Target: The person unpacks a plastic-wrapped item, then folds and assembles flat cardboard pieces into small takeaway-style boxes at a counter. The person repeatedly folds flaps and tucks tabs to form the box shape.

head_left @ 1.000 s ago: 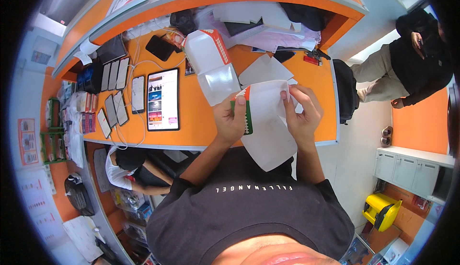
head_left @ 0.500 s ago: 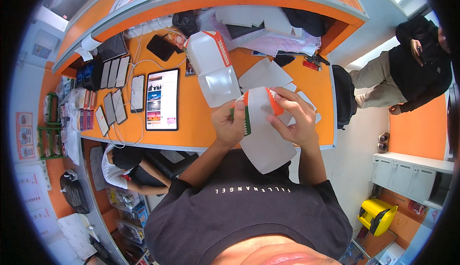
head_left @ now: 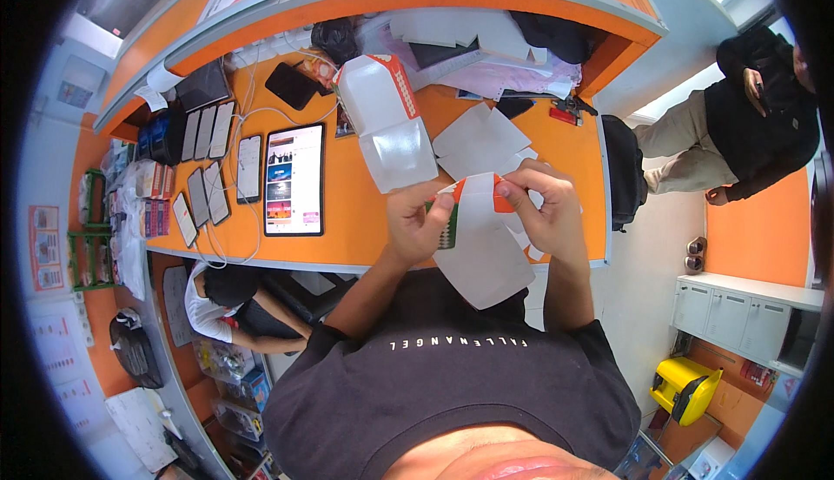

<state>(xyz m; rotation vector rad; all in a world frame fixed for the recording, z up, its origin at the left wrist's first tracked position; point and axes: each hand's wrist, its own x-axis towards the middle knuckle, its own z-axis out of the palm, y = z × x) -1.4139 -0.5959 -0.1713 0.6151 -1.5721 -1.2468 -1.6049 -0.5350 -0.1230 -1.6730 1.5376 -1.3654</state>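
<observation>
Between my hands is a partly folded cardboard food box, white inside, with orange and green printed outer sides. Its long white flap hangs down toward my shirt. My left hand pinches the green-edged side, thumb on top. My right hand grips the orange corner between thumb and fingers. Beyond my left hand an opened box of the same kind lies on the desk, its white inside facing up. Flat white cardboard sheets lie beyond the held box, partly hidden by it and my right hand.
On the orange desk, a lit tablet and several phones with white cables lie to the left. A black bag stands at the right edge. One person stands at right; another sits at lower left.
Both hands have shifted slightly, and the upper end of the held box is tipped and folded lower. My right fingers have closed in on the orange corner.
</observation>
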